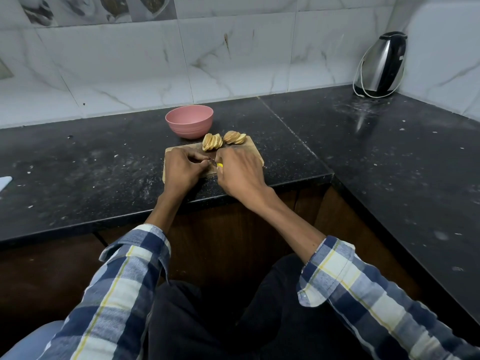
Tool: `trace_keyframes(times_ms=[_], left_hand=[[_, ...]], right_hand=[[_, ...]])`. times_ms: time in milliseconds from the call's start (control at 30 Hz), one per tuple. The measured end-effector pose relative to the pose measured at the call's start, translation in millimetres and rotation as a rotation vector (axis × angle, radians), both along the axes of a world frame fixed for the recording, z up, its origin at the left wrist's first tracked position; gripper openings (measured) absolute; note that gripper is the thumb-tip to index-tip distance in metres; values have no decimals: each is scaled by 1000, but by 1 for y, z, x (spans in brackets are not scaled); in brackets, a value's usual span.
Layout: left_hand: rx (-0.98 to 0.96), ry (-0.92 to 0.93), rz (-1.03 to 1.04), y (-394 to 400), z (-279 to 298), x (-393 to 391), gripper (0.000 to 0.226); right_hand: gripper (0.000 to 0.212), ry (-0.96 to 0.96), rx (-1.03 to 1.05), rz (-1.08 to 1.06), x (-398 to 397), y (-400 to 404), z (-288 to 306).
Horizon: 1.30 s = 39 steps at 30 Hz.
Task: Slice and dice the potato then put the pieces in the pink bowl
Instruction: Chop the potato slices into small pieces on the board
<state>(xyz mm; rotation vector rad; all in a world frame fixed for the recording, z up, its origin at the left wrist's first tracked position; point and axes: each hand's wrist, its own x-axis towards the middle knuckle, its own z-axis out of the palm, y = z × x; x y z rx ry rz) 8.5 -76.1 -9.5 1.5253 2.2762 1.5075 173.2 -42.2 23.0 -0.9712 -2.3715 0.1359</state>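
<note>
Dicing stage: our right hand [240, 168] grips yellow-handled knife [219, 165]; left hand [181, 168] curled, contents unclear. Next: slices [212, 142] need steadying.

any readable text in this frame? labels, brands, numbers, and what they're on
None readable.
Kettle: small pale mark on its dark handle side, too small and blurred to read.
Picture tiles along the top of the wall: printed images of food and cups only, no lettering that can be made out.
Pink bowl, cutting board, potato slices: no print visible.
</note>
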Motion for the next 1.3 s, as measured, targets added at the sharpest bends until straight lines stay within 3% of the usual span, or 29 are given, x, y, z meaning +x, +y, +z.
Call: trace_keyframes(times_ms=[267,533,1000,1300], left_hand=[[-4,11,13,1,-4,2,5],[-24,7,-11,-7,-4,1,19],[-21,-6,48,-10,-1,0,13],[-16,-19,71,-4,-5,-5,8]], right_hand=[[24,-101,-13,-30,27,-10,28],[16,36,-16,-34,34,-14,23],[23,81,-30,-76,25,-8,12],[14,75,9,-45,8,-7,2]])
